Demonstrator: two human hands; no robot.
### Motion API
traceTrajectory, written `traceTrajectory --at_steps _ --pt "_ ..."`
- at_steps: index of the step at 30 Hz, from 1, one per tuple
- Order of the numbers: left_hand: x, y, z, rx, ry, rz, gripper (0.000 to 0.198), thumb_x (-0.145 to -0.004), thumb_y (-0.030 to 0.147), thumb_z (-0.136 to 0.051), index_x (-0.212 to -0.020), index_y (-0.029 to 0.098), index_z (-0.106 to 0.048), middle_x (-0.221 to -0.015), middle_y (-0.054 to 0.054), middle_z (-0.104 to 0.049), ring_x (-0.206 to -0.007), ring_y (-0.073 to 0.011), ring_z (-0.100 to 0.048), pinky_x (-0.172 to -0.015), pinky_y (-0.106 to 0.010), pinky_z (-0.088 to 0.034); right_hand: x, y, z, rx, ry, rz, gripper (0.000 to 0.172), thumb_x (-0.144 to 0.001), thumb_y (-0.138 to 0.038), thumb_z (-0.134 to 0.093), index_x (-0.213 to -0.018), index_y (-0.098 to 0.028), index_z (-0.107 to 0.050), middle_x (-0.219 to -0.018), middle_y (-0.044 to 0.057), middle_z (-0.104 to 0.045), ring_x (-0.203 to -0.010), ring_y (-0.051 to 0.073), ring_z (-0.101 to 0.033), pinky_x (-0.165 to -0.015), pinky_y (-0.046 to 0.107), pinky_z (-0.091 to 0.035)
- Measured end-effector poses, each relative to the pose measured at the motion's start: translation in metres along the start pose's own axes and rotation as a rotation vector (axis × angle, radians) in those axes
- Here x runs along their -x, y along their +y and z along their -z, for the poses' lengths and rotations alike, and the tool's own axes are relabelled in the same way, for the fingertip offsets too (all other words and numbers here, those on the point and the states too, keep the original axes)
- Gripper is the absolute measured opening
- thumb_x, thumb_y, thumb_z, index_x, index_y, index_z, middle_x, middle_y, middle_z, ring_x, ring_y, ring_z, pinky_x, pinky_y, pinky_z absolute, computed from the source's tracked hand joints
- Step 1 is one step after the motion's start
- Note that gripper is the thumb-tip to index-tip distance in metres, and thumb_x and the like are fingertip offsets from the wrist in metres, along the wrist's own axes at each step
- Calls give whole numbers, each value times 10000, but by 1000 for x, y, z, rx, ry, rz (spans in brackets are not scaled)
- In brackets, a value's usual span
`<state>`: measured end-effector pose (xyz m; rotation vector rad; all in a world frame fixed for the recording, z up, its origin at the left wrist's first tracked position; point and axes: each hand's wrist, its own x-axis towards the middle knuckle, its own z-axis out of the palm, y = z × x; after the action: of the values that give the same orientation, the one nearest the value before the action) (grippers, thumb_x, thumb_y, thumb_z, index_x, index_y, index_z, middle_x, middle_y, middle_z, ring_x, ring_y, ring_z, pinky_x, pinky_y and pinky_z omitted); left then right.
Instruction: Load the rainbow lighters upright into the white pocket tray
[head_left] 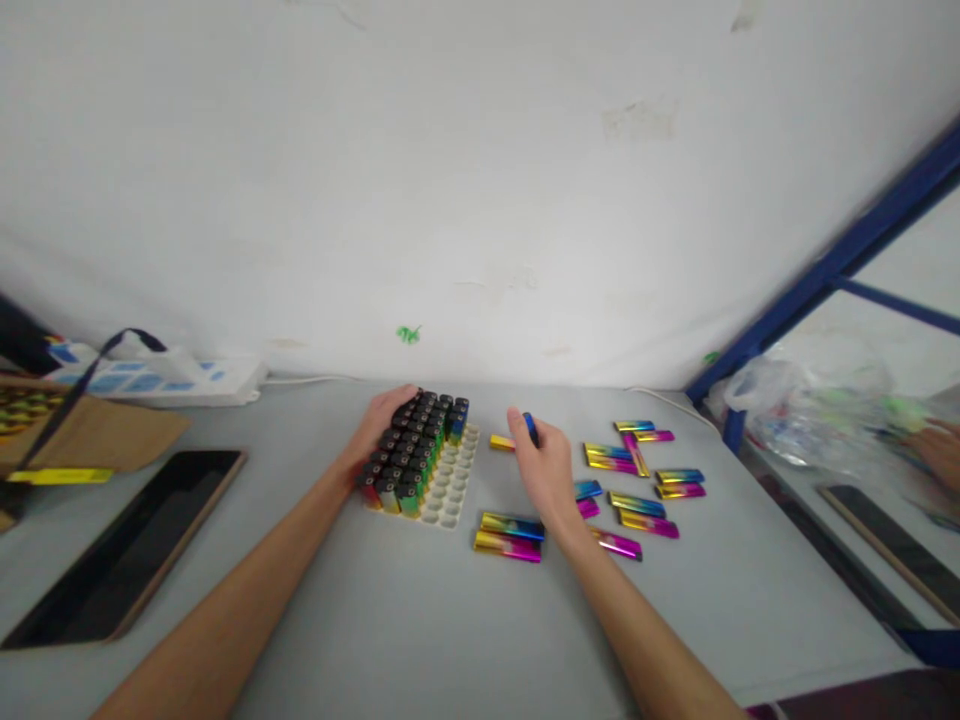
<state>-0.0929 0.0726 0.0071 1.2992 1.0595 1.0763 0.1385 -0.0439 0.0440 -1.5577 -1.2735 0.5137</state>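
Observation:
A pale tray with round holes holds rows of upright black-topped lighters on its left part; the holes at its right show bare. My left hand rests against the far left side of these lighters, its fingertips partly hidden behind them. To the right of the tray, my right hand is closed around a lighter with a dark blue end. A yellow piece juts out at the left of this hand. Shiny multicoloured metallic cases lie flat near my right wrist and farther right.
A black tablet lies at the left. Behind it are a white power strip and brown cardboard. At the right stands a blue metal frame, with plastic bags and another person's hand beyond.

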Motion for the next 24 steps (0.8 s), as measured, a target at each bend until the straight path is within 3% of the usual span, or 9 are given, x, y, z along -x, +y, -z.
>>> traceTrajectory --at_steps 6,11,15,18,22,24 --pt "4 0 -2 52 5 -13 415 -802 612 -755 -788 203 -682 -776 -16 -721 -809 -240 -626 -824 -360 -485 7 -1 -5 10 -60 45 422 -920 -512 -491 -607 -250 -386 -565 -65 -341 -581 125 -355 -573 286 -234" --pt "5 3 -4 47 27 -38 402 -779 596 -777 -764 202 -695 -788 -27 -722 -826 -248 -629 -830 -363 -490 10 1 -6 7 -100 52 477 -980 -594 -502 -660 -247 -439 -576 -69 -402 -582 135 -397 -582 281 -273" --pt "6 5 -5 37 30 -56 382 -793 577 -762 -761 203 -691 -788 -32 -718 -807 -242 -627 -818 -363 -492 14 2 -8 -15 -202 56 422 -1039 -627 -480 -927 -237 -595 -657 -58 -551 -623 162 -522 -626 277 -366" --pt "7 6 -5 34 19 -67 364 -800 558 -750 -746 207 -666 -768 -30 -705 -793 -234 -620 -824 -366 -494 16 2 -9 -9 -282 132 356 -1096 -533 -413 -1067 -232 -601 -748 -26 -635 -694 183 -604 -703 292 -441" --pt "9 8 -8 41 28 -66 376 -782 567 -749 -725 219 -619 -737 -22 -672 -787 -237 -599 -829 -373 -485 15 1 -9 70 -256 327 325 -1088 -470 -470 -1013 -223 -668 -933 57 -687 -897 218 -642 -832 323 -483" --pt "9 9 -9 44 34 -54 392 -757 581 -758 -715 224 -603 -726 -13 -654 -789 -240 -596 -827 -371 -482 14 1 -9 115 -214 355 351 -1075 -496 -508 -950 -225 -693 -847 37 -650 -818 209 -613 -777 312 -469"
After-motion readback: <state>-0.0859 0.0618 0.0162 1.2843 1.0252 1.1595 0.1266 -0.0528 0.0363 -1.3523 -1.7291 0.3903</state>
